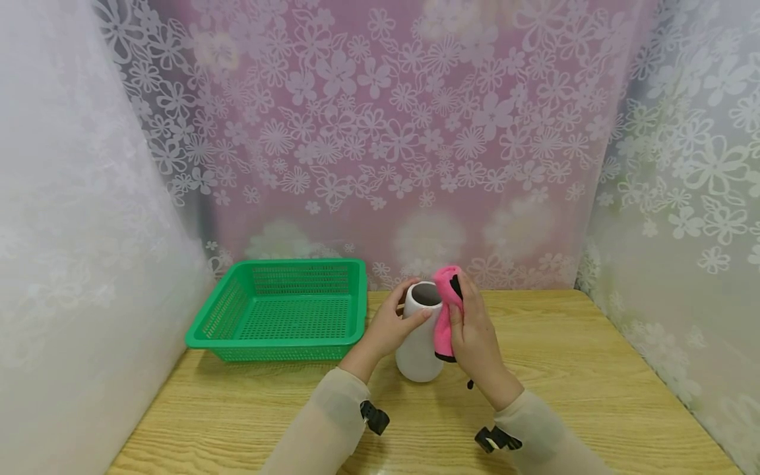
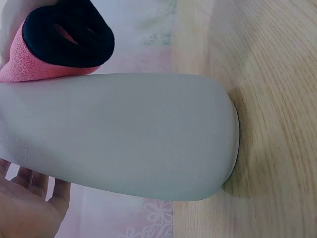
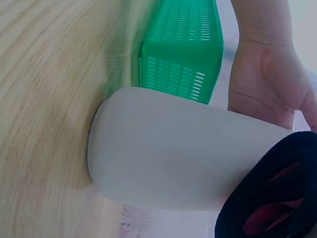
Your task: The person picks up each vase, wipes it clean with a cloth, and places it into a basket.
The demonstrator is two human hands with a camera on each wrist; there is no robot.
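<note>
A tall off-white vase (image 1: 419, 356) with a round open mouth stands upright on the wooden table. My left hand (image 1: 390, 328) holds it near the top from the left, thumb across the front and fingers around the far side. On the opposite side, my right hand (image 1: 479, 333) grips a folded pink cloth (image 1: 443, 330) with black edging and presses it to the vase's upper wall. The left wrist view shows the cloth's rolled black end (image 2: 69, 34) against the smooth vase wall (image 2: 138, 136). In the right wrist view, the left palm (image 3: 262, 82) lies behind the vase.
A green plastic basket (image 1: 279, 344) with perforated sides sits on the table to the left of the vase. The wooden tabletop (image 1: 570, 369) extends to the right. Flowered pink and white curtains (image 1: 380, 132) enclose the back and both sides.
</note>
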